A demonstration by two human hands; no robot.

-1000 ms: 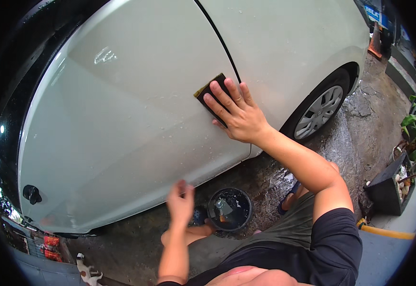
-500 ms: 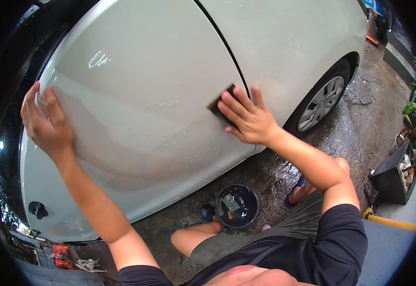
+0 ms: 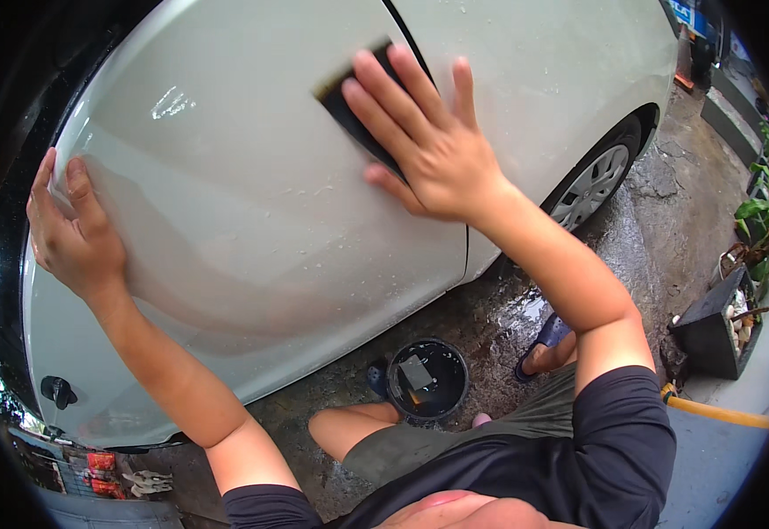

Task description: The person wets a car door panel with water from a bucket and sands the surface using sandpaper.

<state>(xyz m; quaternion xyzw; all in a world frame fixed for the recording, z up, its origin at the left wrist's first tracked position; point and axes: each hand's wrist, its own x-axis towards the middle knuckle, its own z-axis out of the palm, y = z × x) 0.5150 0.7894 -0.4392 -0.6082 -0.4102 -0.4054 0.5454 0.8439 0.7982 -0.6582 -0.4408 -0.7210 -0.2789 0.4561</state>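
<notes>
A pale, wet car door (image 3: pixel 252 212) with scattered water drops spreads before me. Under the fingers of my right hand (image 3: pixel 442 154), a dark sponge (image 3: pixel 355 121) with a yellowish edge lies against the door, near the black seam at its right. Those fingers stretch over the sponge, with the thumb along its lower side; the palm hides part of it. My left hand (image 3: pixel 80 234) rests with fingers apart at the door's upper edge, by the dark window, and holds nothing.
On the wet ground below stands a black bucket (image 3: pixel 462 383) with a grey block in it, between my legs. A car wheel (image 3: pixel 594 185) is to the right. A dark planter (image 3: pixel 715 326) and a yellow hose (image 3: pixel 724 411) are at the right edge.
My right hand has moved up and a little left over the door, carrying the sponge with it. The left hand keeps its place on the door edge; the view shifts slightly.
</notes>
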